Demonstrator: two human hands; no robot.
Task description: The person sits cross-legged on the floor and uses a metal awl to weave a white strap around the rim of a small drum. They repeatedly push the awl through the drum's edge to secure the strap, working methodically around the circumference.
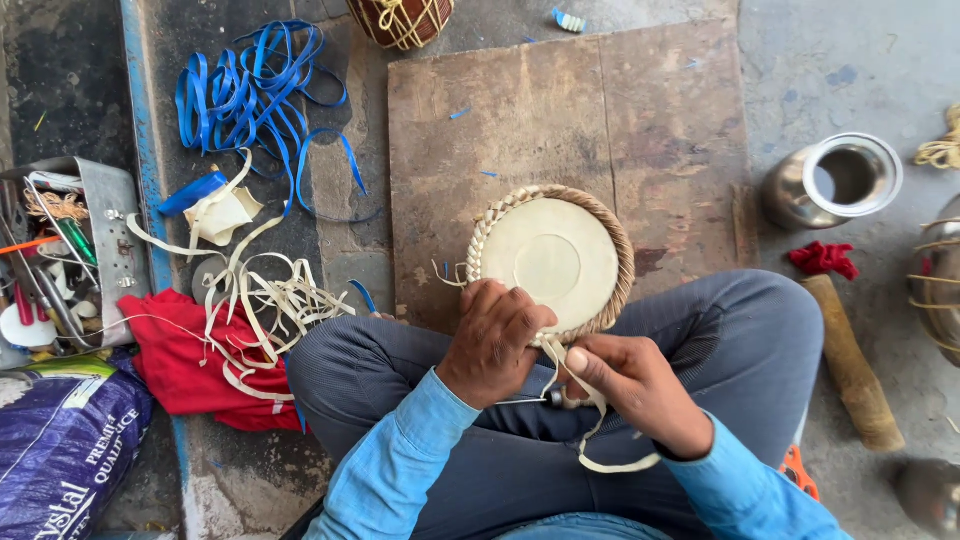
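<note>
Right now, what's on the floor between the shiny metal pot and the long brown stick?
A small red cloth scrap lies between the metal pot and the brown stick, touching the stick's top end. The head view shows this.

Even, diffuse daylight; shadows soft and faint. Mild glare on the polished steel pot (833, 180) rim. Centre sharp; slight softness and wide-angle stretching at frame edges. No motion blur evident.

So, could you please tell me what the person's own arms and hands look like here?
Both arms wear long light-blue sleeves reaching to the wrists, slightly creased. The left hand and right hand are bare: no gloves, and no rings, watch or bracelet show from this view. The thumbnail on the right hand looks short and pale.
</note>
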